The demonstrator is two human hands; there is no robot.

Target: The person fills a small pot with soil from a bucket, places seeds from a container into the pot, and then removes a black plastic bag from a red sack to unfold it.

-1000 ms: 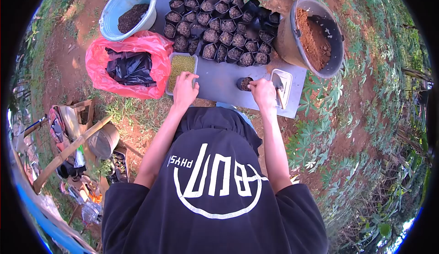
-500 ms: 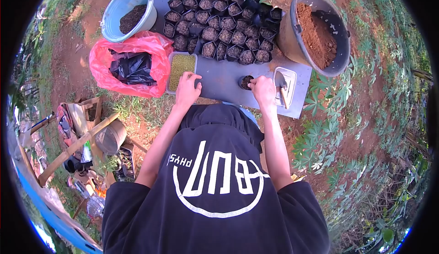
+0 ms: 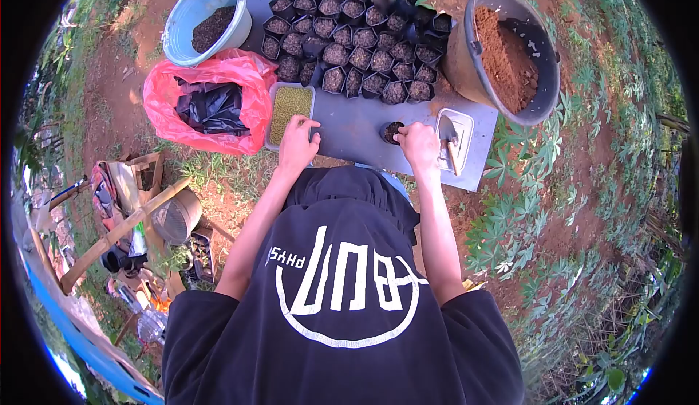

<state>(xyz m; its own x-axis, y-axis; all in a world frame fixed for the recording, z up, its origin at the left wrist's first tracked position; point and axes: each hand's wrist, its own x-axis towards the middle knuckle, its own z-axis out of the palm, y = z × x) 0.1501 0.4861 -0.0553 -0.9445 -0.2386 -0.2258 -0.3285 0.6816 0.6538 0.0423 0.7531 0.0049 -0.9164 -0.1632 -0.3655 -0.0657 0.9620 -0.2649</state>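
My left hand (image 3: 295,145) is over the near right edge of a tray of small green seeds (image 3: 293,103), its fingers bent and its thumb apart, with nothing visible between them. Toward the table's near edge, my right hand (image 3: 419,144) has its fingers closed at the right rim of a small black bag of dark soil (image 3: 392,132). The fingertips are partly hidden. Just right of that hand, a small trowel (image 3: 452,143) lies in a white tray (image 3: 467,123).
Many soil-filled black bags (image 3: 357,37) cover the back of the grey table (image 3: 342,124). At left are a blue basin (image 3: 175,30) of dark soil and a pink plastic bag (image 3: 160,99) with black plastic. A bucket (image 3: 459,63) of reddish soil is at right.
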